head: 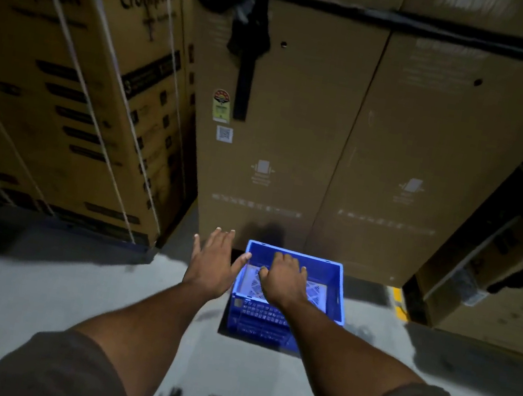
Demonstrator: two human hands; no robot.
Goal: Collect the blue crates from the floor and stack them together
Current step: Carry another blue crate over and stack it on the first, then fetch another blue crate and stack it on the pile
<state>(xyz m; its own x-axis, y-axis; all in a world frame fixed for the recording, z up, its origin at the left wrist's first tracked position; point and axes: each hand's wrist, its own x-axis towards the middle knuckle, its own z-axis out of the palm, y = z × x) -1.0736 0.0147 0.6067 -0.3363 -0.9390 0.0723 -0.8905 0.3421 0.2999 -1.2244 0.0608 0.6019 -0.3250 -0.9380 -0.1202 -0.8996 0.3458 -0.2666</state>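
Note:
A blue plastic crate (329, 277) with perforated walls stands upright on the grey floor, close to tall cardboard boxes. Its inside shows a pale mesh bottom and nothing else. My left hand (214, 260) hovers just left of the crate's left rim, palm down with fingers spread, holding nothing. My right hand (283, 278) hangs over the crate's open top, fingers apart and slightly curled, with nothing in them. Both arms stretch forward from the bottom of the view. My right forearm hides part of the crate's near wall.
Tall cardboard boxes (297, 135) form a wall directly behind the crate. A strapped stack of cartons (73, 99) stands at the left, more boxes (498, 269) at the right. Grey concrete floor (66, 297) spreads in front, with a yellow floor mark (396, 298) at the right.

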